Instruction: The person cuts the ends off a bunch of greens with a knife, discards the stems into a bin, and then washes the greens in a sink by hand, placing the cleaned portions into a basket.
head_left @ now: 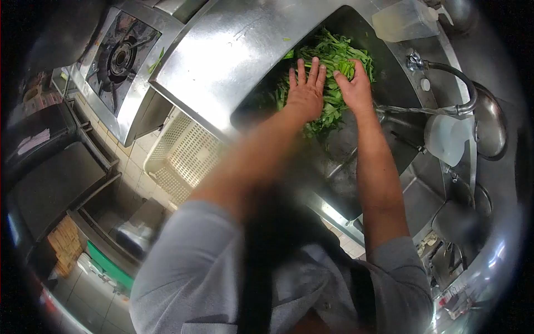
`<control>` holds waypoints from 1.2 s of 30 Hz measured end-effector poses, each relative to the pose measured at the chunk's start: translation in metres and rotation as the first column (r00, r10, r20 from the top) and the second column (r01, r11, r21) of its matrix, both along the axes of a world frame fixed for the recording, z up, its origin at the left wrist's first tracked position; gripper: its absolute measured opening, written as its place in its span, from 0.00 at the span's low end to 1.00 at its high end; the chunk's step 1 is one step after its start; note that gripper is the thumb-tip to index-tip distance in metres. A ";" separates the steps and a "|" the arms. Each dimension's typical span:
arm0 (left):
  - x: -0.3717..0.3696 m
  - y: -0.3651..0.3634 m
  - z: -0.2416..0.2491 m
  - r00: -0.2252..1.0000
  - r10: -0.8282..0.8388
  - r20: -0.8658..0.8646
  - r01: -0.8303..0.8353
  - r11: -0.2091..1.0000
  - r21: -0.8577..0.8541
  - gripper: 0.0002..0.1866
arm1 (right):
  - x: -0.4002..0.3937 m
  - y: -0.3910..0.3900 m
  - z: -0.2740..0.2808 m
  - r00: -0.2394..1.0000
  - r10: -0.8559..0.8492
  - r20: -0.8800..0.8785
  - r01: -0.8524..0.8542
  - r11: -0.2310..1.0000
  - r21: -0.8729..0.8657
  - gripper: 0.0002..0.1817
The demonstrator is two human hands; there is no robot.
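Observation:
A heap of leafy greens [334,111] lies in the far part of a metal sink [384,61]. My left hand [306,97] rests flat on the greens, palm down, its fingers spread. Beside it on the right, my right hand [356,89] curls its thumb and fingers around a small bunch of green stems at the top of the heap. Water runs from the curved faucet [470,100] toward the sink, just right of my right wrist.
A perforated cream plastic basket [192,150] sits below the steel counter [222,50] on the left. A gas burner [119,58] is farther left. Along the sink's right side are a plastic jug [406,22], a translucent container [448,139] and a round metal lid or bowl [490,122].

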State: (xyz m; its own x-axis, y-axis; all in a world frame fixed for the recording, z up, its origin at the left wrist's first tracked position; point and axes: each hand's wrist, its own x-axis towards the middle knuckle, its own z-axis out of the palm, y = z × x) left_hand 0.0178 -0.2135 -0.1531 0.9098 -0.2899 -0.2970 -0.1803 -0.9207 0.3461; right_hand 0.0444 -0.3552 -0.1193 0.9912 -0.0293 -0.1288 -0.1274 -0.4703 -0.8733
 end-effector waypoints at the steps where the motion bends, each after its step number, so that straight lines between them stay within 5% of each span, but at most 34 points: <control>1: 0.005 -0.002 -0.008 0.994 -0.106 -0.019 0.108 0.990 0.086 0.42 | -0.003 -0.002 0.005 0.999 -0.027 0.025 0.026 0.999 0.042 0.21; 5: 0.016 -0.001 -0.040 0.939 -0.280 -0.201 0.328 0.905 0.272 0.40 | -0.017 -0.031 0.005 0.982 -0.171 0.082 0.155 0.971 0.181 0.22; 9: 0.009 0.001 -0.069 0.958 -0.238 -0.160 0.273 0.926 0.261 0.41 | -0.034 -0.069 0.041 0.938 -0.338 0.080 0.289 0.888 0.358 0.21; 11: 0.012 -0.003 -0.049 0.936 -0.217 -0.277 0.286 0.927 0.242 0.42 | -0.039 -0.085 0.062 0.911 -0.403 0.089 0.357 0.877 0.321 0.18; 19: 0.032 0.001 -0.044 0.937 -0.273 -0.219 0.316 0.928 0.195 0.45 | -0.051 -0.149 0.109 0.928 -0.371 0.031 0.347 0.893 0.286 0.17; 22: 0.063 -0.010 -0.001 0.871 -0.181 -0.458 0.337 0.897 0.285 0.54 | -0.056 -0.167 0.108 0.959 -0.283 -0.014 0.272 0.909 0.317 0.18; 24: 0.061 -0.030 0.053 0.966 -0.156 -0.205 0.197 0.960 0.199 0.58 | -0.056 -0.173 0.102 0.971 -0.232 -0.052 0.233 0.890 0.391 0.19; 26: 0.060 -0.055 0.082 0.934 -0.353 -0.050 0.337 0.920 -0.201 0.63 | -0.056 -0.166 0.111 0.990 -0.061 -0.123 0.120 0.818 0.562 0.20; 27: 0.053 -0.069 0.095 0.911 -0.398 -0.104 0.270 0.769 -0.580 0.63 | -0.054 -0.161 0.110 0.991 -0.068 -0.114 0.121 0.816 0.565 0.20; 28: 0.044 -0.083 0.110 0.877 -0.461 -0.134 0.130 0.496 -0.858 0.64 | -0.050 -0.157 0.106 0.991 -0.082 -0.105 0.129 0.789 0.601 0.20; 29: 0.035 -0.096 0.121 0.876 -0.467 -0.124 0.142 0.495 -0.857 0.64 | -0.046 -0.150 0.108 0.991 -0.095 -0.095 0.134 0.761 0.635 0.20; 31: 0.019 -0.115 0.137 0.826 -0.394 -0.404 -0.252 0.382 -0.889 0.57 | -0.041 -0.142 0.110 0.986 -0.136 -0.097 0.167 0.813 0.557 0.21; 32: 0.013 -0.118 0.142 0.832 -0.301 -0.465 -0.339 0.388 -0.857 0.47 | -0.038 -0.142 0.108 0.978 -0.148 -0.144 0.194 0.898 0.396 0.22; 34: 0.009 -0.119 0.142 0.793 -0.341 -0.505 -0.382 0.368 -0.848 0.51 | -0.038 -0.146 0.112 0.966 -0.105 -0.236 0.129 0.988 0.089 0.34; 35: 0.007 -0.120 0.139 0.749 -0.374 -0.548 -0.433 0.350 -0.831 0.56 | -0.047 -0.147 0.115 0.966 -0.113 -0.231 0.137 0.987 0.088 0.34; 36: 0.003 -0.122 0.134 0.741 -0.330 -0.585 -0.502 0.308 -0.808 0.50 | -0.061 -0.145 0.117 0.982 -0.160 -0.104 0.161 0.987 -0.004 0.38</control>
State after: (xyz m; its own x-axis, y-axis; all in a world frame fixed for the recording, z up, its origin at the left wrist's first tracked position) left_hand 0.0208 -0.3359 -0.0191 0.6865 -0.6546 -0.3166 0.4832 0.0852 0.8714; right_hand -0.0165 -0.5004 -0.0028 0.9550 -0.1860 -0.2311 -0.2908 -0.4329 -0.8533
